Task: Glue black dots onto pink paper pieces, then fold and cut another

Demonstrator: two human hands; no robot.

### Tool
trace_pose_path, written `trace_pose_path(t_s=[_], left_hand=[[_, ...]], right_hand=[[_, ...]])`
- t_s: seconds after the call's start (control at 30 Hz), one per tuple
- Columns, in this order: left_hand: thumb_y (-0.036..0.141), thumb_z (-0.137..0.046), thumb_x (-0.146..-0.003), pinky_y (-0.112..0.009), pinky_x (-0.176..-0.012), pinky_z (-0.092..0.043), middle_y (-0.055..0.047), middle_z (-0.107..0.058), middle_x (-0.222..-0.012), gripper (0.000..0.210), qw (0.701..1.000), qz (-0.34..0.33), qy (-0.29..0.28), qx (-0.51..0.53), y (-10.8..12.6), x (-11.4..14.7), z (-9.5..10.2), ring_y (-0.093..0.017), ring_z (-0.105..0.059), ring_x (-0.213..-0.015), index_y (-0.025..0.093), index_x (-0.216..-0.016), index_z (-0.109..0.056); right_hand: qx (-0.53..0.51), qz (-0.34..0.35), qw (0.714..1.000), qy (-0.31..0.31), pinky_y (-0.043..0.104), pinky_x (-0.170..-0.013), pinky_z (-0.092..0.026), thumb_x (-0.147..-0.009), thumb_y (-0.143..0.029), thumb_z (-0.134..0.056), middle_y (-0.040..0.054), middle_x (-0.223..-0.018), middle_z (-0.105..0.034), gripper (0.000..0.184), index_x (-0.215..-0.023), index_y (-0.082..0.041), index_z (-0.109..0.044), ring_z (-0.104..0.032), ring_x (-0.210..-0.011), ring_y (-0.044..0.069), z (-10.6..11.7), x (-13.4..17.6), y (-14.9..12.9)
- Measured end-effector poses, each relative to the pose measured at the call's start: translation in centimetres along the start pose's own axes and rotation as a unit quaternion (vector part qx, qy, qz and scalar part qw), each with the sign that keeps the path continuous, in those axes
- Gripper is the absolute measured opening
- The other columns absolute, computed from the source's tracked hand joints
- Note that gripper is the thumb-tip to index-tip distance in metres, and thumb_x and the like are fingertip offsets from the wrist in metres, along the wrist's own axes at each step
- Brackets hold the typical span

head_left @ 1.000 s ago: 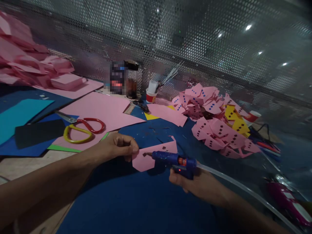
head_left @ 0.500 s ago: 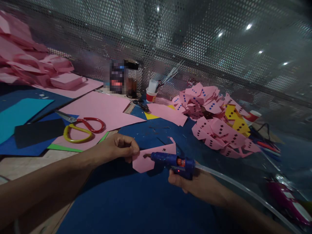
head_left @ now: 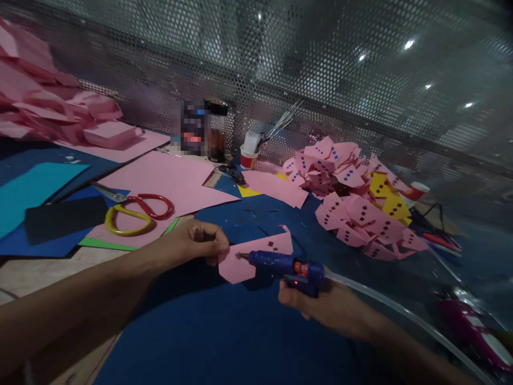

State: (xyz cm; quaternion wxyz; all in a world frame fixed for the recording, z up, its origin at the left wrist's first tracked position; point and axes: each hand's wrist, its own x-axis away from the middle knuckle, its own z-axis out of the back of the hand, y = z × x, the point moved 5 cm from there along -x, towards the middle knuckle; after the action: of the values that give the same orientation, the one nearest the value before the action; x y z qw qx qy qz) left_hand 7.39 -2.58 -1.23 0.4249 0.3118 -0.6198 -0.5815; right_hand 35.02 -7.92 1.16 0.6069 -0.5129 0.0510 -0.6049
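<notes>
Between thumb and fingers, my left hand (head_left: 202, 243) pinches the left end of a pink paper cutout (head_left: 236, 271), which has small dark diamonds on it and a curled strip at its far right corner. My right hand (head_left: 316, 302) is wrapped round a blue hot glue gun (head_left: 276, 263) with a small red light lit. Its nozzle points left, over the cutout and close to its surface; whether they touch I cannot tell. A long clear glue stick (head_left: 385, 299) runs out of the gun's back. The gun covers part of the cutout.
Scissors (head_left: 128, 220) with red and yellow handles lie left on pink sheets (head_left: 168, 174). Folded pink pieces (head_left: 360, 214) with diamonds are heaped at right. A paper cup (head_left: 248, 159) stands at the back by a jar (head_left: 217, 133). A magenta tool (head_left: 471, 326) lies far right.
The glue gun and my right hand have shifted slightly to the right. The cutout has tilted a little, showing more of its diamonds. My left hand keeps its place.
</notes>
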Motion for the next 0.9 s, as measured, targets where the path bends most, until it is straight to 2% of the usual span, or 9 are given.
trace_pose_path(t_s=[0.2, 0.37, 0.63, 0.9], left_hand=[[0.038, -0.081, -0.083, -0.02, -0.06, -0.052, -0.001, -0.072, -0.067, 0.022, 1.0, -0.009, 0.005, -0.007, -0.2, -0.2, 0.4, -0.011, -0.063, -0.06, 0.018, -0.075, -0.078], [0.036, -0.08, -0.084, -0.02, -0.063, -0.052, -0.001, -0.072, -0.069, 0.02, 1.0, 0.008, 0.021, -0.014, 0.4, 0.3, 0.1, -0.011, -0.064, -0.062, 0.018, -0.075, -0.077], [0.039, -0.08, -0.083, -0.021, -0.06, -0.052, -0.002, -0.072, -0.068, 0.023, 1.0, -0.005, 0.013, -0.018, 0.2, 0.0, 0.3, -0.013, -0.063, -0.061, 0.018, -0.074, -0.077], [0.038, -0.079, -0.084, -0.021, -0.061, -0.053, -0.002, -0.072, -0.068, 0.024, 1.0, -0.012, 0.019, -0.017, 0.8, 0.2, 0.2, -0.012, -0.063, -0.062, 0.018, -0.072, -0.076]], right_hand=[[-0.032, 0.035, 0.999, 0.003, 0.023, -0.064, -0.047, -0.082, -0.058, -0.077, 0.0009, -0.088, -0.066, 0.043, -0.102, -0.021, -0.071, -0.058, -0.072, 0.013, -0.2, -0.1, -0.3], [-0.035, 0.067, 0.997, -0.028, 0.021, -0.061, -0.045, -0.086, -0.054, -0.075, -0.0018, -0.078, -0.061, 0.034, -0.095, -0.021, -0.069, -0.054, -0.067, 0.011, -0.5, -0.2, -0.8], [-0.05, 0.045, 0.998, 0.005, 0.021, -0.062, -0.048, -0.081, -0.063, -0.078, 0.0005, -0.091, -0.066, 0.049, -0.106, -0.022, -0.069, -0.057, -0.07, 0.011, -0.4, -0.5, 0.5], [-0.002, 0.042, 0.999, 0.002, 0.022, -0.06, -0.046, -0.084, -0.061, -0.075, -0.0003, -0.082, -0.066, 0.042, -0.1, -0.022, -0.071, -0.058, -0.068, 0.012, 0.1, 0.1, -0.5]])
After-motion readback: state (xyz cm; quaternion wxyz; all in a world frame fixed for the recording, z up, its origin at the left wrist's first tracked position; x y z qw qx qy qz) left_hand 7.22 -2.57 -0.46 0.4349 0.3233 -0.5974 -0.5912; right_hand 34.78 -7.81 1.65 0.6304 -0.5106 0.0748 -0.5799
